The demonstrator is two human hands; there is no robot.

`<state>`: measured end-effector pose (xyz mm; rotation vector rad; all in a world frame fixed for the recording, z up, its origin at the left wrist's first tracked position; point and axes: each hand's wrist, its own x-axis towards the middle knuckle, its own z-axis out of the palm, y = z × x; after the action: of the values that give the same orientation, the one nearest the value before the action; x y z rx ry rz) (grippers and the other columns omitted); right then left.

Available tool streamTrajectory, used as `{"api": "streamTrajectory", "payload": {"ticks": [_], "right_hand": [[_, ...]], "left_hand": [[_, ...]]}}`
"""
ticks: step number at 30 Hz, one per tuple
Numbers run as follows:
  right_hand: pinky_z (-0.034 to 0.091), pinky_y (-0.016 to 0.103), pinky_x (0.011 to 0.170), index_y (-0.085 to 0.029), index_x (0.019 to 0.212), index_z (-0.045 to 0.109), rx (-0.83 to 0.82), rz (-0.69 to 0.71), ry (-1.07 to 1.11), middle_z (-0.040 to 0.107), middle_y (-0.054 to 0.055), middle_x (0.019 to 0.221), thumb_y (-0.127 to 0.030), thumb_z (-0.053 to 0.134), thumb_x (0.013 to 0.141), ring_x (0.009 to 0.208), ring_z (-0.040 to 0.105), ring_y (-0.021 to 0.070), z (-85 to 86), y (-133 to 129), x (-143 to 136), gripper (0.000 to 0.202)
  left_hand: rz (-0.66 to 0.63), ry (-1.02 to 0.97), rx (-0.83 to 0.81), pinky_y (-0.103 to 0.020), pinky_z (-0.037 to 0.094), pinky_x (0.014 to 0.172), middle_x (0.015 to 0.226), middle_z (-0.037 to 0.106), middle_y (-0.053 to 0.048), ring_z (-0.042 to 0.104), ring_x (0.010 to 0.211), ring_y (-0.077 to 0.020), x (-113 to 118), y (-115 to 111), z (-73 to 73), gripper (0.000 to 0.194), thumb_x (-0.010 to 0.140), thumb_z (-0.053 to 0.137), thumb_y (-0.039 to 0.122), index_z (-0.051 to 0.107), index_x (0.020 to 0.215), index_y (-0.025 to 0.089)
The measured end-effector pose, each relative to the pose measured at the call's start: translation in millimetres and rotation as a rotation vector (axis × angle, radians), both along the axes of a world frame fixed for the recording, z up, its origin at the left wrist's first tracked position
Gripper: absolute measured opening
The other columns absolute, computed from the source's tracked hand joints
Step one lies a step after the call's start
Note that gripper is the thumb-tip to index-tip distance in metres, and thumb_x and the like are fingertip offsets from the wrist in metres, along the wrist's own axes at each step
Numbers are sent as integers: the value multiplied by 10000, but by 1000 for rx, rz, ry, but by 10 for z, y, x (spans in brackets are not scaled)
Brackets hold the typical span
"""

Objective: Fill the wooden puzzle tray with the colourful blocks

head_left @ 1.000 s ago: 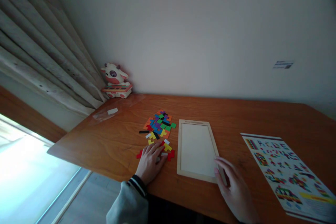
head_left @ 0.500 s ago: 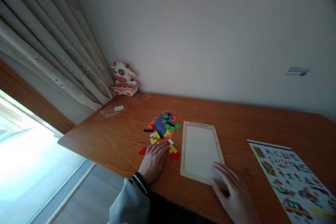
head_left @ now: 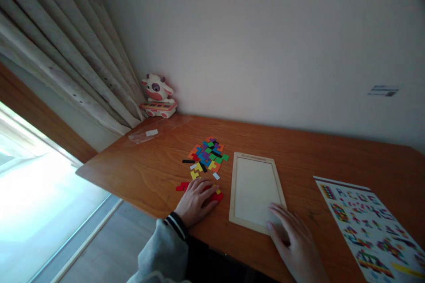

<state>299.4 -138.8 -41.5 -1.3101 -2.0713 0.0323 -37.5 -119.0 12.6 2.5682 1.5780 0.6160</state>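
My left hand [head_left: 195,203] lies flat with its fingers stretched over red and yellow puzzle pieces. A red piece [head_left: 182,186] shows left of its fingers, and another red piece [head_left: 218,196] sticks out by the fingertips; others under the palm are hidden. Just beyond is a loose heap of flat, coloured block pieces [head_left: 208,152], with a small white piece [head_left: 216,176] near my fingers. To the right lies a shallow wooden tray [head_left: 232,185] with a bare inside. My right hand [head_left: 294,234] rests on its lower right corner, thumb and fingers apart.
A printed pattern sheet [head_left: 365,225] lies at the right of the wooden table [head_left: 146,172]. A cow-shaped toy keyboard [head_left: 159,97] stands at the back left, beside clear plastic wrapping [head_left: 137,138] and the curtain [head_left: 66,53]. The table's front edge runs close below my hands.
My left hand has drawn the red and yellow pieces slightly toward me, apart from the heap. The white piece stays behind. My right hand keeps its place on the tray.
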Motion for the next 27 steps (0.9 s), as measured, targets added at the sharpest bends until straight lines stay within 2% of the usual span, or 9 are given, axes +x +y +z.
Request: {"api": "streamTrajectory", "payload": {"ticks": [3, 6, 10, 15, 18, 20, 22, 23, 27], "right_hand": [[503, 506, 995, -229, 1226, 604, 24, -11, 18, 690, 104, 1244, -474, 511, 960, 1135, 656, 288, -2, 7, 0, 374], [517, 508, 962, -234, 1184, 630, 58, -9, 5, 700, 107, 1224, -478, 497, 964, 1102, 670, 290, -19, 16, 7, 353], [518, 507, 948, -243, 1170, 637, 65, 8, -22, 698, 96, 1235, -436, 477, 976, 1108, 668, 288, -40, 21, 26, 317], [521, 495, 947, -244, 1161, 641, 87, 37, -34, 696, 92, 1243, -413, 491, 966, 1104, 672, 286, -61, 38, 49, 298], [532, 484, 920, -241, 1182, 633, 108, 54, -37, 699, 88, 1238, -403, 509, 955, 1101, 675, 288, -78, 57, 58, 306], [524, 488, 916, -247, 1191, 630, 122, 61, -38, 700, 84, 1237, -405, 512, 952, 1087, 681, 291, -87, 64, 60, 309], [506, 498, 926, -254, 1167, 637, 140, 61, -29, 701, 81, 1237, -409, 514, 950, 1068, 687, 295, -91, 67, 58, 294], [500, 498, 927, -256, 1153, 641, 147, 58, -25, 703, 80, 1233, -410, 512, 950, 1060, 689, 295, -90, 68, 56, 285], [497, 471, 896, -268, 1107, 654, 159, 58, -21, 721, 66, 1190, -419, 501, 950, 1015, 697, 283, -74, 91, 60, 266]], "left_hand": [[23, -2, 21, -505, 462, 1046, 1286, 609, -92, 506, 1249, -292, 9, -9, 15, 346, 977, 541, 406, 634, 1300, 327], [21, -2, 24, -511, 455, 1055, 1326, 600, -70, 485, 1280, -283, 1, -8, 0, 304, 1000, 498, 304, 662, 1254, 333], [6, -14, -11, -508, 426, 1095, 1380, 594, -47, 479, 1320, -253, -29, 6, -44, 367, 1006, 429, 198, 626, 1292, 314], [-1, -25, -5, -520, 387, 1130, 1357, 616, -69, 501, 1314, -241, -53, 15, -58, 496, 935, 398, 79, 587, 1345, 284], [52, -15, -5, -527, 377, 1133, 1362, 610, -74, 495, 1318, -248, -43, 6, -44, 439, 966, 412, 128, 596, 1332, 285], [70, -10, -9, -529, 381, 1129, 1373, 599, -85, 491, 1320, -268, -27, -2, -22, 369, 984, 504, 285, 582, 1345, 280], [65, -15, -10, -526, 396, 1119, 1370, 600, -94, 498, 1311, -287, -6, -6, 5, 439, 937, 601, 432, 578, 1346, 274], [63, -24, -9, -518, 407, 1112, 1361, 607, -94, 508, 1302, -286, 4, -6, 18, 446, 927, 615, 450, 585, 1335, 273], [84, -65, -15, -480, 420, 1100, 1308, 650, -63, 552, 1259, -235, 22, 1, 21, 304, 1011, 468, 270, 621, 1274, 280]]}}
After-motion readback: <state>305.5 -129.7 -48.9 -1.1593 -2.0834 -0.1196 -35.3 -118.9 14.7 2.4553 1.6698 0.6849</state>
